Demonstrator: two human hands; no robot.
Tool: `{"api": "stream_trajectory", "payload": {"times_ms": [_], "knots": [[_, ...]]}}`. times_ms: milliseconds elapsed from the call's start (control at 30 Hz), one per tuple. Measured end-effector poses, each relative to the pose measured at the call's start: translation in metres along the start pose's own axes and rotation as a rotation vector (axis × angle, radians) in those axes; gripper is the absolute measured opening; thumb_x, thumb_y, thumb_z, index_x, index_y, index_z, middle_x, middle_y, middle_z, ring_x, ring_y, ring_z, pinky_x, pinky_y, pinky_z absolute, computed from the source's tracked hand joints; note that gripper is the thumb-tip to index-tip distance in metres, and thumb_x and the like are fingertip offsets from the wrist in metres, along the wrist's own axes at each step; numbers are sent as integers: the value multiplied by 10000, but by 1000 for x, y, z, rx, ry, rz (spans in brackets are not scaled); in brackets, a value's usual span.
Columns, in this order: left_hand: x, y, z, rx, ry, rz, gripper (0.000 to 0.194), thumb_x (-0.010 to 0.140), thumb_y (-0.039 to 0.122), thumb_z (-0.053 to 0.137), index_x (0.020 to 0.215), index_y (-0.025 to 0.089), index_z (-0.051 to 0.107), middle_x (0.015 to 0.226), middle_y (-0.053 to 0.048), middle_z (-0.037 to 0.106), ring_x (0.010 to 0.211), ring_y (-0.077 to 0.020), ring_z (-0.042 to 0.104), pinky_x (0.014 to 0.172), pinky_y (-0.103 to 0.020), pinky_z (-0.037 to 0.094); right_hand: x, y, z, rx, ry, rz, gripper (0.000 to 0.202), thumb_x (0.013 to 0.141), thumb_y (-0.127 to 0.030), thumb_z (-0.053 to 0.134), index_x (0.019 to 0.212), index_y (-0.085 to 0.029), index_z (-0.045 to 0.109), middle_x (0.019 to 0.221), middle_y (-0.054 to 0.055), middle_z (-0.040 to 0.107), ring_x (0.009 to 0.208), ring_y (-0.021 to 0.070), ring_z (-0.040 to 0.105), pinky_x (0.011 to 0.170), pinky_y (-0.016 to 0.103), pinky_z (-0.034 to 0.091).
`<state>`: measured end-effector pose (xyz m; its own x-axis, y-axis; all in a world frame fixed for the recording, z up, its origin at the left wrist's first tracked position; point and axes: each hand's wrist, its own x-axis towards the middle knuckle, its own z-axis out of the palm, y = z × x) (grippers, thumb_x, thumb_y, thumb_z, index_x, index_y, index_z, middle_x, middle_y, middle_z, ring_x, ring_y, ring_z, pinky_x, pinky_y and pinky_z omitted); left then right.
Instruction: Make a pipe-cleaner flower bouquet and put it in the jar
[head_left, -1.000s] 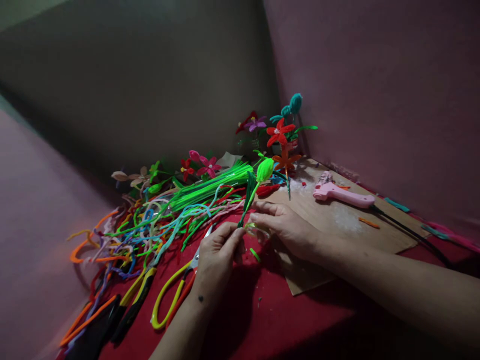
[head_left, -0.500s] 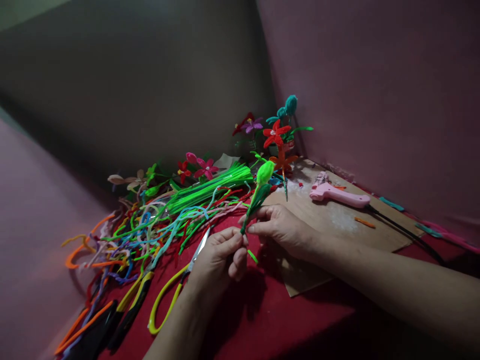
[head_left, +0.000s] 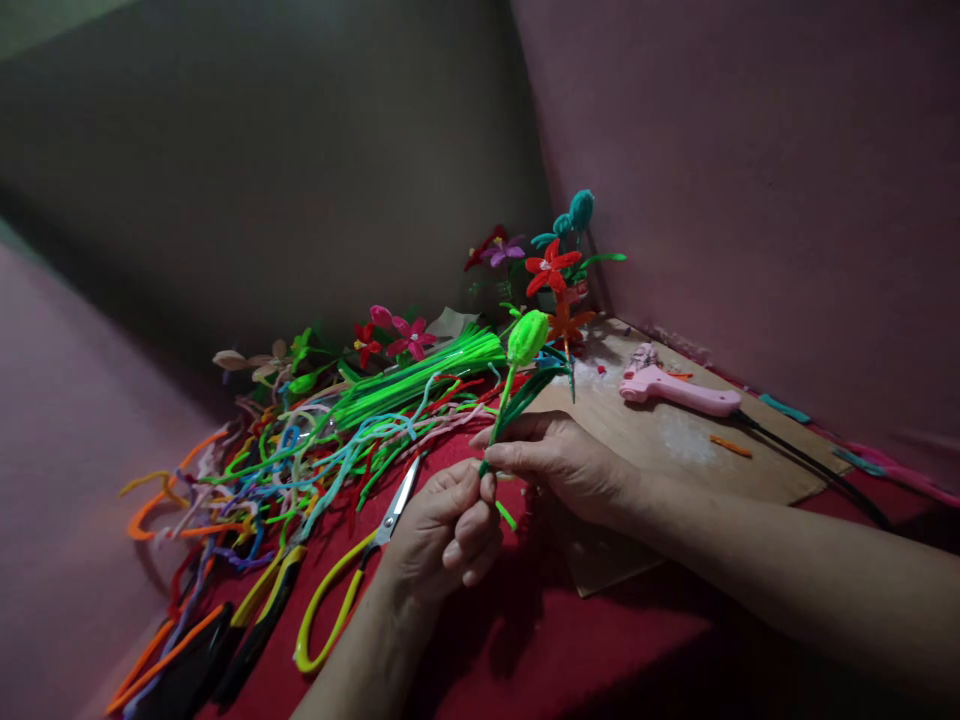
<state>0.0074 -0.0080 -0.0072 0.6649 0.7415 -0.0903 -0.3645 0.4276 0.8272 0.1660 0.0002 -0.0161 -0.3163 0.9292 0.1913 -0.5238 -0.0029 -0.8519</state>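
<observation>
Red surface (head_left: 585,650) below. My L hand (head_left: 450,520) pinches green stem (head_left: 504,400) base; R hand (head_left: 562,462) pinches just above, by dk green leaves (head_left: 531,390), 1 bud (head_left: 527,338) up top. If L pinch slackens, leaves could twist. Scissors (head_left: 388,525) near L wrist; pink tool (head_left: 682,389) farther, on board (head_left: 776,465).

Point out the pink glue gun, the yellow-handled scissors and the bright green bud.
Pink glue gun (head_left: 686,392): head view, on its handle.
Scissors (head_left: 309,622): head view, on the yellow loop.
Green bud (head_left: 527,338): head view, mid-bud.

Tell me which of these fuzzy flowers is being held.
The lime-green bud with dark green leaves, its stem in the left hand and right hand; the other flowers sit farther back.
</observation>
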Motion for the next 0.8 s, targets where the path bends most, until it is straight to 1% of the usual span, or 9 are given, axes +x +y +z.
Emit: {"api": "stream_trajectory", "payload": {"times_ms": [133, 233, 300, 400, 467, 533, 600, 700, 800], "knots": [[-1, 1, 2, 61, 30, -21, 202, 855, 265, 458, 729, 141, 557, 386, 97, 315, 249, -14, 155, 261, -137, 301, 0, -1, 0, -32, 9, -26, 142, 648, -249, 701, 726, -133, 674, 715, 11, 610, 693, 123, 508, 710, 293, 380], [-2, 6, 8, 393, 199, 15, 257, 831, 349, 496, 716, 131, 569, 429, 43, 465, 308, -53, 371, 365, -183, 385, 1, -1, -1, -42, 30, -30, 145, 659, -260, 692, 672, -122, 650, 666, 7, 593, 659, 119, 500, 671, 281, 377], [-4, 8, 13, 725, 350, 107, 330, 838, 402, 464, 709, 124, 586, 523, -15, 573, 448, -101, 520, 507, -224, 443, 2, 0, -2, -42, 56, -41, 173, 663, -285, 689, 652, -121, 636, 634, 3, 573, 616, 110, 477, 616, 268, 362], [-4, 6, 14, 1150, 532, 299, 283, 792, 417, 527, 858, 155, 611, 699, -32, 646, 616, -140, 583, 640, -249, 445, 3, 4, -3, -18, 117, -41, 201, 645, -310, 706, 689, -124, 645, 623, -6, 556, 577, 97, 444, 572, 259, 336], [-3, 0, 10, 1366, 589, 430, 298, 729, 370, 621, 967, 193, 601, 784, -28, 658, 663, -148, 587, 655, -241, 429, 4, 6, -2, -7, 127, -21, 208, 637, -313, 712, 710, -127, 655, 633, -2, 564, 579, 97, 448, 575, 261, 335], [-2, -6, 5, 1533, 598, 529, 240, 724, 318, 631, 938, 210, 625, 778, -34, 659, 672, -153, 585, 655, -231, 408, 3, 6, -1, -19, 132, 6, 207, 629, -315, 714, 678, -123, 653, 624, 3, 571, 582, 102, 456, 576, 264, 336], [-1, -10, 1, 1639, 603, 591, 127, 758, 275, 585, 843, 212, 656, 702, -40, 643, 644, -154, 572, 640, -226, 386, 3, 5, 1, -54, 153, 31, 203, 620, -310, 714, 636, -120, 644, 599, 2, 569, 569, 102, 449, 565, 264, 329], [-2, -10, -1, 1700, 621, 611, 125, 780, 235, 537, 772, 207, 659, 611, -28, 594, 584, -140, 528, 610, -224, 363, 2, 1, 3, -105, 151, 24, 137, 632, -257, 694, 654, -130, 649, 632, 2, 589, 595, 108, 471, 596, 268, 351], [-3, -7, 3, 1542, 616, 522, 133, 795, 251, 516, 750, 203, 631, 542, 12, 517, 500, -109, 455, 540, -211, 348, 1, -1, 2, -162, 30, -25, 58, 669, -191, 639, 685, -140, 663, 695, 9, 608, 713, 137, 528, 709, 285, 382]]}}
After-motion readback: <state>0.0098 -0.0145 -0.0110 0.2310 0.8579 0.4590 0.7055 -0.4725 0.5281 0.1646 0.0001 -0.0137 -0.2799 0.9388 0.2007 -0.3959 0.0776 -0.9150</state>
